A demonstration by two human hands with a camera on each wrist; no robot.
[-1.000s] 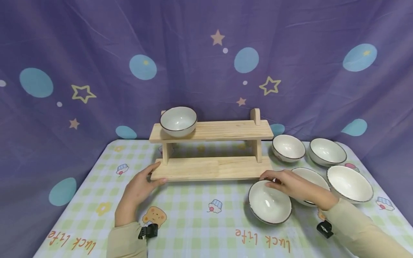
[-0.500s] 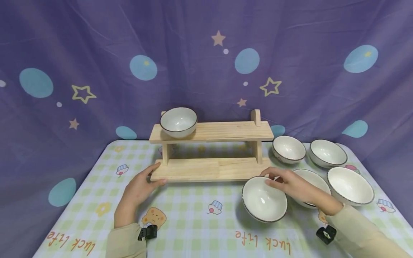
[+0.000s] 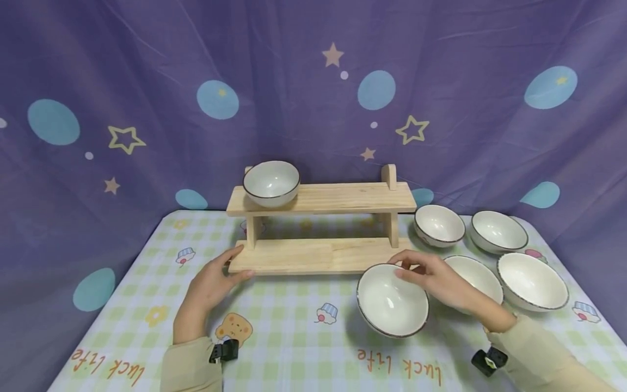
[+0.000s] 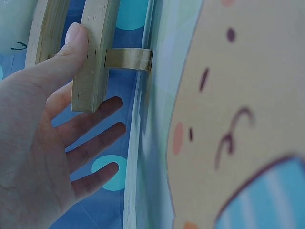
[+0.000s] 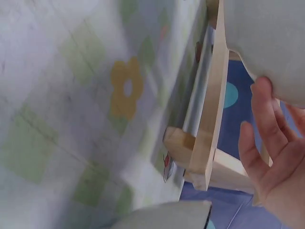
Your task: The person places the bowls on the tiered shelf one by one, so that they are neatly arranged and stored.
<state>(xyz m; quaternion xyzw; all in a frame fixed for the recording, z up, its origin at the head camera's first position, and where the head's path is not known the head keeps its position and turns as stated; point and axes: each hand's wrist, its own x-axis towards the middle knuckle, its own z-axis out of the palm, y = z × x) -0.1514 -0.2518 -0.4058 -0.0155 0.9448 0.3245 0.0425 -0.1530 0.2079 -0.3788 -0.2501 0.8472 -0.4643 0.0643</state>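
Observation:
A white bowl (image 3: 393, 301) with a dark rim is tilted toward the person, in front of the two-tier wooden rack (image 3: 318, 198). My right hand (image 3: 436, 277) pinches its far right rim, thumb inside and fingers outside. The right wrist view shows the bowl's pale outside (image 5: 271, 43) above the fingertips, raised off the tablecloth. My left hand (image 3: 210, 286) grips the left end of the rack's lower board (image 3: 294, 257). In the left wrist view, the thumb lies on one face of the board (image 4: 93, 62), with several fingers spread behind it.
Another bowl (image 3: 271, 185) sits on the upper tier's left end. Several bowls stand to the right: a small bowl (image 3: 439, 226), one at the back (image 3: 498, 232), a wide bowl (image 3: 532, 282), and one partly behind the right hand (image 3: 475, 280). A purple curtain (image 3: 313, 109) hangs behind the checked tablecloth (image 3: 284, 337).
My right hand has lifted the bowl and carried it left, closer to the front of the rack. The left hand stays on the lower board.

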